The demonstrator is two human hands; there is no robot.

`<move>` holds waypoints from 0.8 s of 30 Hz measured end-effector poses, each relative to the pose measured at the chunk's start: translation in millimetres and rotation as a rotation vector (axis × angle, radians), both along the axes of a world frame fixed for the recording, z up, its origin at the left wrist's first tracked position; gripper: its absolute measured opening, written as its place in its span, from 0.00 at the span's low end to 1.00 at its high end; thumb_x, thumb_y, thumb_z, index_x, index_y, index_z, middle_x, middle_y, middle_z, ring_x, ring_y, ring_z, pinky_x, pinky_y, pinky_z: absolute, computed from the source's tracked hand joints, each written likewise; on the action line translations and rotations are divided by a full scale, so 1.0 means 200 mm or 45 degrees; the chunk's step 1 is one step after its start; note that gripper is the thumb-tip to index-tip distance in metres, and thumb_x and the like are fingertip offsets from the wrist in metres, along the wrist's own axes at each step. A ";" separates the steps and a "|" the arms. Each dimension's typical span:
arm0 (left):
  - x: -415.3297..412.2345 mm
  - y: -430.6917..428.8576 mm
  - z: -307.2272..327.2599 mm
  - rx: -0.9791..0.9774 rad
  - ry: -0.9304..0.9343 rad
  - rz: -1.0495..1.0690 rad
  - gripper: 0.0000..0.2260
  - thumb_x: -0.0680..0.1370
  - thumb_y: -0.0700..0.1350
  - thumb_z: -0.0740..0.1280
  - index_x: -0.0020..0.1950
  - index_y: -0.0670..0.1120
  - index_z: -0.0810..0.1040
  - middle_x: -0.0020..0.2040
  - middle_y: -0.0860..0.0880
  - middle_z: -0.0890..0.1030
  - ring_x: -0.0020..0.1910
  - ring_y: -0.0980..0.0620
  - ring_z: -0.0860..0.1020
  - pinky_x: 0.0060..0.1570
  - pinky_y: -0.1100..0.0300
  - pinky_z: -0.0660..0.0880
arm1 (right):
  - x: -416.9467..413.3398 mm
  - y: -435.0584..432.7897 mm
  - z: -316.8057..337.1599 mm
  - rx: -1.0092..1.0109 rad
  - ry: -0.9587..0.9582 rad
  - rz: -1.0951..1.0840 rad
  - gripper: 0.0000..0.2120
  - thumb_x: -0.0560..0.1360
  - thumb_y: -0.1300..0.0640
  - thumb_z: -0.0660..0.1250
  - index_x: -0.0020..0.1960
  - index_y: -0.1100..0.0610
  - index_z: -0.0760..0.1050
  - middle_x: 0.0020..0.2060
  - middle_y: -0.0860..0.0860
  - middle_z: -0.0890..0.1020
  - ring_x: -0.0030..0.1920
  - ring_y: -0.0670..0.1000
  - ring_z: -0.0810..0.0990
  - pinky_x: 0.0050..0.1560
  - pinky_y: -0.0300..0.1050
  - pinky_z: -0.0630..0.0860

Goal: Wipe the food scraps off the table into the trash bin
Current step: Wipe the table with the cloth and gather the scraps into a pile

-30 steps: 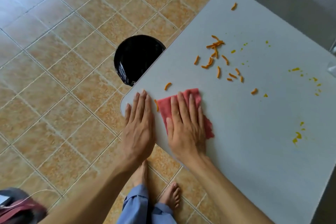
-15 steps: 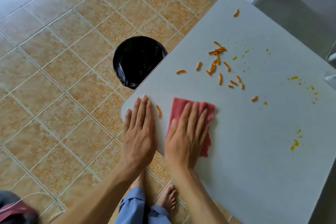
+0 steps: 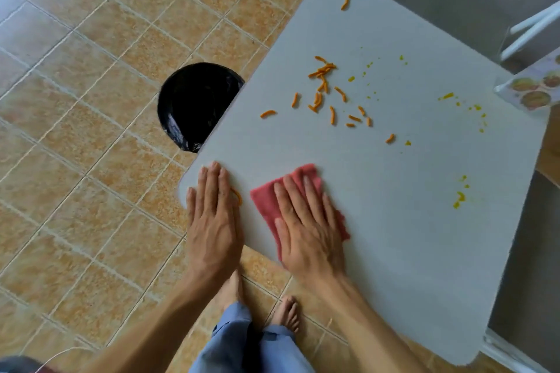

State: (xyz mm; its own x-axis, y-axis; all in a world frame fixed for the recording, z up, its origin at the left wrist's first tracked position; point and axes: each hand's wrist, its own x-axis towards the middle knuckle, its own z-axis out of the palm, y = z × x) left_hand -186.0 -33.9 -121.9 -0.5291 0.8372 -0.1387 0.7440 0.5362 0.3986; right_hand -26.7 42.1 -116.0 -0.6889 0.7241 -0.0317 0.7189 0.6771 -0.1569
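The table (image 3: pixel 394 236) edge hides part of one black-lined trash bin (image 3: pixel 194 103); two flat, unclenched hands rest: left hand (image 3: pixel 213 221) bare, right hand (image 3: pixel 309 230) pressing one pink cloth (image 3: pixel 266 200).

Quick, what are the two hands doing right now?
Left hand: open, flat on the table corner, holding nothing.
Right hand: open, flat, pressing on the pink cloth, not gripping it.
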 end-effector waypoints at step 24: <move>0.92 0.83 0.04 0.172 -0.011 -0.452 0.25 0.81 0.44 0.52 0.78 0.37 0.59 0.79 0.41 0.59 0.79 0.45 0.54 0.77 0.48 0.48 | 1.19 0.40 0.01 0.145 0.028 -0.678 0.25 0.84 0.52 0.52 0.78 0.62 0.63 0.79 0.58 0.64 0.81 0.61 0.58 0.77 0.63 0.61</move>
